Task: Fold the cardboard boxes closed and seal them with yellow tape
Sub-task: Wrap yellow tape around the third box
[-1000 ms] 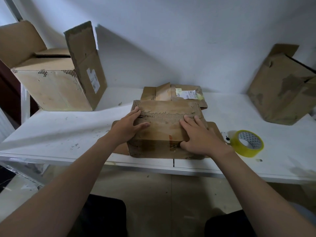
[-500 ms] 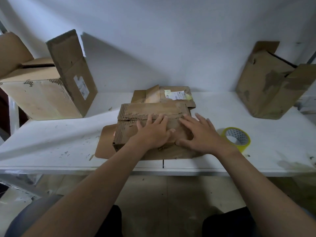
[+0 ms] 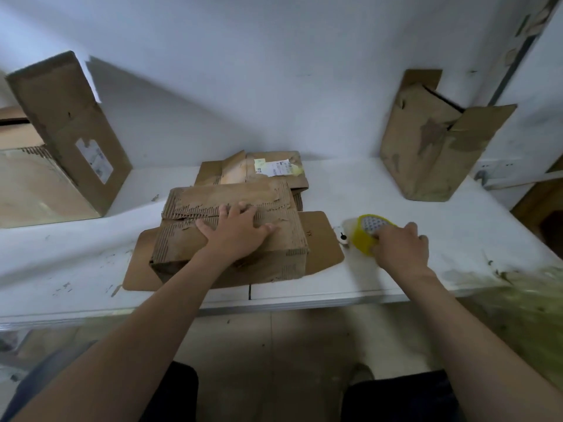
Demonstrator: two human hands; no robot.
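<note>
Dim, flat indoor light with a cool blue cast. Left open box (image 3: 65,129) throws a soft shadow rightward on the far wall (image 3: 274,71). Wide-angle bending at edges. Motion blur on right hand (image 3: 400,246) and tape roll (image 3: 365,236); near-right corner smeared greenish.

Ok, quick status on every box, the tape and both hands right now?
Centre box: flaps folded shut, untaped.
Left hand: flat, pressing the flaps down.
Right hand: on the tape roll; grip unclear.
Yellow tape roll: on the table.
Left box: open.
Right box: open, flaps up.
Rear flat box: flattened.
</note>
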